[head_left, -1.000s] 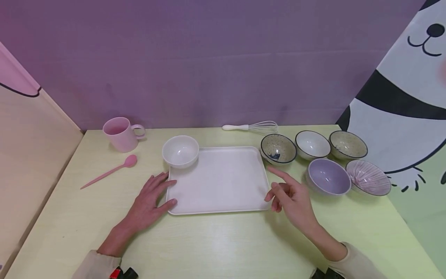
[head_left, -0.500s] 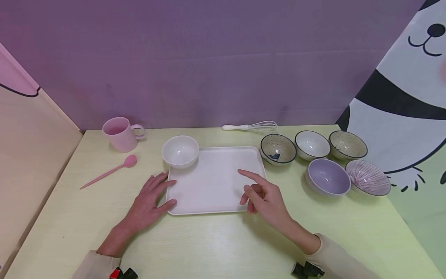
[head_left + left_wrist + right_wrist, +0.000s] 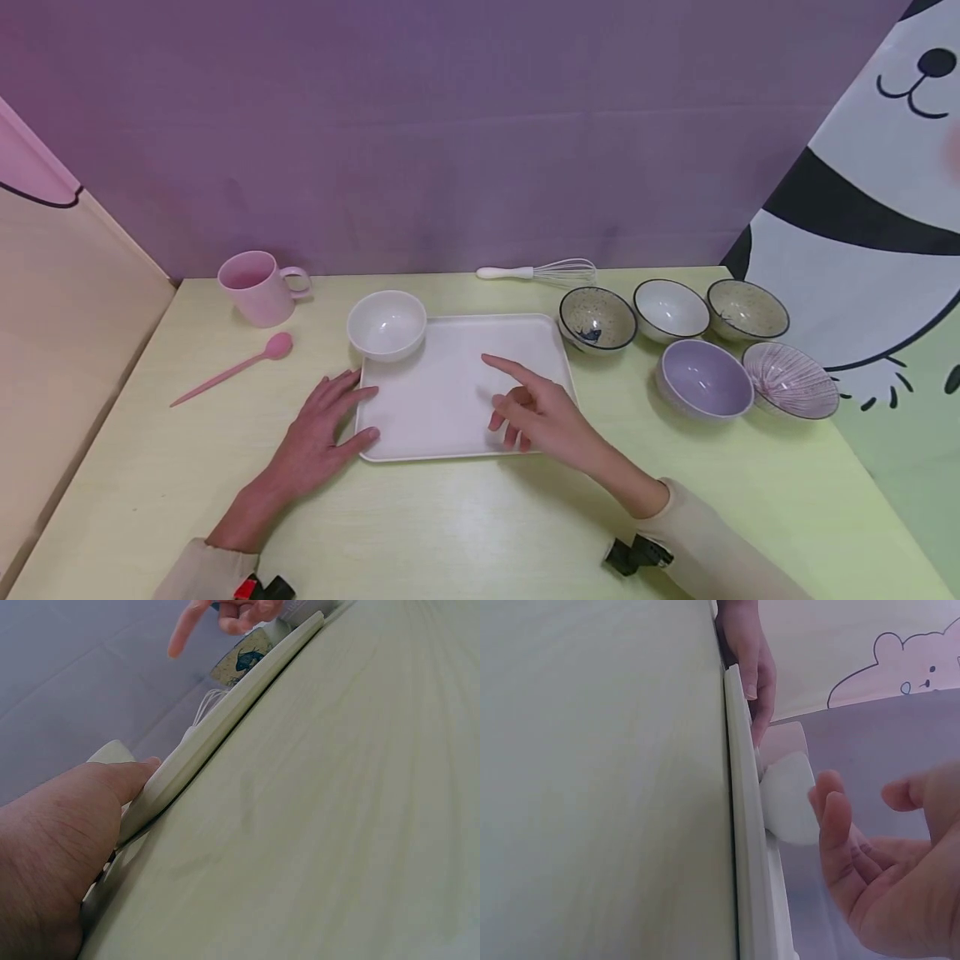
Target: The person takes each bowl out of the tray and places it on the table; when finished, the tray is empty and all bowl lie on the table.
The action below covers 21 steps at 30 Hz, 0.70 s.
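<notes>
A white rectangular tray [image 3: 450, 400] lies on the table, with a white bowl [image 3: 387, 325] over its back left corner. My left hand [image 3: 315, 429] rests at the tray's left edge, fingers spread and thumb on the rim; in the left wrist view the thumb [image 3: 135, 778] touches that rim. Above the right half of the tray hovers my right hand [image 3: 543, 417]. Its index finger points forward and left, the others bend loosely, and nothing is held. The right wrist view shows the bowl [image 3: 789, 799] beyond those fingers.
A pink mug [image 3: 258, 290] and a pink spoon [image 3: 232, 369] lie left. Behind the tray is a whisk [image 3: 540, 272]. To the right stand a speckled bowl [image 3: 597, 320], a white bowl [image 3: 671, 311], a beige bowl [image 3: 747, 309], a purple bowl [image 3: 705, 379] and a striped bowl [image 3: 791, 381].
My right hand has moved left, from the tray's right edge to over its right half. The left hand, the tray and the bowls have stayed in place.
</notes>
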Available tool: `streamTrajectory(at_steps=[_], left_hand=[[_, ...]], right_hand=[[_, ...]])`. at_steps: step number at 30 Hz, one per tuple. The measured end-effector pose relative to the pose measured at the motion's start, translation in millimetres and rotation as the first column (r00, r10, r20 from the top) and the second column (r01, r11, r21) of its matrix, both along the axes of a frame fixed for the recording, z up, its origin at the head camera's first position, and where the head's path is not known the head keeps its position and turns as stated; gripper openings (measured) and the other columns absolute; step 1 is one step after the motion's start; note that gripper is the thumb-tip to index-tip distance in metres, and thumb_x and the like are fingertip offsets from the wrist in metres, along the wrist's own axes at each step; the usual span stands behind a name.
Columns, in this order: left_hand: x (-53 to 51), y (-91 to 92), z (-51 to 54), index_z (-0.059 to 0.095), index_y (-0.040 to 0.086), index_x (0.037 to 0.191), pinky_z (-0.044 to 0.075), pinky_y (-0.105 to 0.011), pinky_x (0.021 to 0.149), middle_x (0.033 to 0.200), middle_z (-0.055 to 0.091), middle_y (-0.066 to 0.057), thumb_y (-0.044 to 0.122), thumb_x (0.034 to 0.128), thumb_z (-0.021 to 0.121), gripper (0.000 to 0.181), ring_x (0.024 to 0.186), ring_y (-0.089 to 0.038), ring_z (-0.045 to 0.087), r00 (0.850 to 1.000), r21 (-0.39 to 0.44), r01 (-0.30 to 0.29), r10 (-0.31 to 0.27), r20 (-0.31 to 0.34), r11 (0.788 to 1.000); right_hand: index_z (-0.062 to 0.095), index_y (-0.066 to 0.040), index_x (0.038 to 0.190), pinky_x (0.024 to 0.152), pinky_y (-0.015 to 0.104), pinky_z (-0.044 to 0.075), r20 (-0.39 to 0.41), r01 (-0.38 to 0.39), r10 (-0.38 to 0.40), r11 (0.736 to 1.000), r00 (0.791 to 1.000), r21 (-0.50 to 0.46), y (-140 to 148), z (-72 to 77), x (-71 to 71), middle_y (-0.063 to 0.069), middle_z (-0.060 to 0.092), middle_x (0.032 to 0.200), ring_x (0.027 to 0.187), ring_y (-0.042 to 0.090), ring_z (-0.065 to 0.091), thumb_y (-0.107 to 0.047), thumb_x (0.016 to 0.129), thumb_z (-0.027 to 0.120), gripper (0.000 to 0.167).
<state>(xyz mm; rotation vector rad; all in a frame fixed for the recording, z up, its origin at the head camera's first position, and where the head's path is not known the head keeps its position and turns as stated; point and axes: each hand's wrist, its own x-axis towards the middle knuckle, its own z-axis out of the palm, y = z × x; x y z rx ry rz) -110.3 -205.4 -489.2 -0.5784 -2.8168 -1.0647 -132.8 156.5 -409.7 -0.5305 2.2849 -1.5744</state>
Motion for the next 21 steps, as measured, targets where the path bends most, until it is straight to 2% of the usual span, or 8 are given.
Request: streamTrajectory(at_steps=[10,15,21], left_hand=[[-0.5,0.0,-1.4,0.065,0.009,0.153,0.017,-0.063,0.139,0.172,0.045,-0.021,0.031,0.1030,0.079,0.056,0.162,-0.046,0.034,1.000,0.015,0.005,-0.005,-0.012,1.000],[-1.5,0.3,-2.7,0.065,0.008,0.152,0.017,-0.059,0.139,0.171,0.045,-0.021,0.029,0.1026,0.080,0.056,0.161,-0.045,0.035,1.000,0.017,0.011,-0.011,-0.028,1.000],[-0.1,0.3,-1.2,0.065,0.008,0.152,0.018,-0.061,0.139,0.171,0.046,-0.021,0.030,0.1027,0.079,0.056,0.161,-0.046,0.035,1.000,0.016,0.006,-0.006,-0.022,1.000]], right_hand=[[0.036,-0.013,0.173,0.059,0.041,0.067,0.007,-0.080,0.080,0.996,0.997,0.032,-19.1,-0.6,-22.3,0.021,0.078,0.096,0.071,0.028,0.076,-0.018,0.113,0.062,0.066],[0.028,-0.009,0.175,0.062,0.042,0.068,0.025,-0.099,0.098,0.993,0.995,0.069,-25.7,0.1,-34.7,0.019,0.078,0.098,0.073,0.026,0.077,-0.023,0.113,0.061,0.072],[0.024,-0.013,0.177,0.066,0.042,0.068,0.047,-0.108,0.104,0.990,0.993,0.092,-37.9,5.5,-45.0,0.019,0.079,0.102,0.076,0.026,0.078,-0.028,0.114,0.060,0.074]])
